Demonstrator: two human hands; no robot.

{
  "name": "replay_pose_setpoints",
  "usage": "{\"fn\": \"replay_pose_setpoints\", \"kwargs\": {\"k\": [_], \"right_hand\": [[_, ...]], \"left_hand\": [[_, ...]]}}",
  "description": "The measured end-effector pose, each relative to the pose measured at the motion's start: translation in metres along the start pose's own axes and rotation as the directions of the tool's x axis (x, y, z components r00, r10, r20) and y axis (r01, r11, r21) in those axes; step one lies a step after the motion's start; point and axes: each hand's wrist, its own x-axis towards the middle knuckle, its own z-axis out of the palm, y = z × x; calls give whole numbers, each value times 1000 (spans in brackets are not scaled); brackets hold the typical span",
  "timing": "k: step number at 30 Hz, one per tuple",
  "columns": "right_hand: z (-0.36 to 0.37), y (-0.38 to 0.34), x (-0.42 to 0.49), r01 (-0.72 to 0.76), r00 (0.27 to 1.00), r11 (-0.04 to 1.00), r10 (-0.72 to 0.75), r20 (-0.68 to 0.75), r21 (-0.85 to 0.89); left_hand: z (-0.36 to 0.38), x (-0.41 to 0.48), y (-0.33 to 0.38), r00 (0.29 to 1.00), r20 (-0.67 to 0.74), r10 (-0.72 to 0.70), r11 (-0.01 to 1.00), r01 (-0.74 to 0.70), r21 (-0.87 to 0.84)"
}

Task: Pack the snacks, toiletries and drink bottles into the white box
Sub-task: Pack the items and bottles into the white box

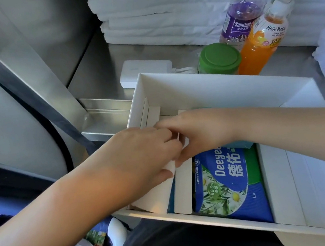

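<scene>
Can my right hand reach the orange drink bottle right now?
Probably yes: the orange drink bottle stands beyond the far wall of the white box, nothing over it. The right hand pinches a white divider, so release that first.

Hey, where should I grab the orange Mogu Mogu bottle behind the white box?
Probably around the shoulder under its white cap, from above-right: the orange plastic drink bottle stands upright, a green-lidded jar crowds its left, and the far wall of the white cardboard box hides its base.

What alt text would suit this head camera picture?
The left hand and right hand meet inside a white box, pinching a white cardboard divider beside a blue Deeyeo pack. Behind the box stand a purple Samwen bottle, an orange Mogu Mogu bottle and a green-lidded jar.
</scene>
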Motion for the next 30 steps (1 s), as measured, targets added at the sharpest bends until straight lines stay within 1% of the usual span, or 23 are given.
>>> {"fn": "replay_pose_setpoints", "kwargs": {"k": [3,4,5,8,11,13,15,16,18,20,23,24,26,28,30], "right_hand": [[4,0,5,11,996,1000,-13,-87,-28],[5,0,7,15,994,1000,-17,-105,-27],[6,-1,7,16,993,1000,-18,-115,-14],[5,0,5,22,994,1000,-20,-105,16],[-7,2,-7,41,991,994,-53,-120,-100],[-21,4,-21,30,982,984,-62,-177,-175],[-36,3,-37,-8,957,985,-43,-288,-172],[-44,4,-45,-22,932,987,-36,-360,-157],[-59,7,-58,-49,855,991,-22,-518,-123],[-74,13,-67,-78,750,994,7,-661,-77],[-95,27,-77,-149,562,986,25,-827,-71],[-101,32,-79,-183,505,981,35,-863,-68],[-113,43,-80,-254,419,965,53,-906,-61],[-123,53,-79,-316,362,946,57,-931,-65],[-131,61,-77,-373,319,923,34,-947,-92]], "left_hand": [[1,0,-1,993,-25,114,992,-115,-50],[-1,0,-1,992,-5,124,990,-124,-73],[-1,0,-2,992,29,126,988,-123,-89],[5,2,-6,992,48,120,990,-117,-77],[7,5,-10,989,81,123,991,-118,-63],[7,6,-12,988,104,116,992,-110,-66],[8,7,-14,987,114,115,992,-108,-64],[9,8,-15,986,116,118,992,-110,-67],[10,9,-16,984,126,126,990,-117,-73],[12,11,-18,983,123,134,989,-125,-81],[14,14,-18,984,115,139,987,-129,-93],[15,14,-18,984,110,138,987,-127,-103],[17,15,-19,987,96,131,985,-119,-124],[18,16,-18,990,83,115,986,-103,-133],[17,18,-17,995,55,88,987,-79,-143]]}}
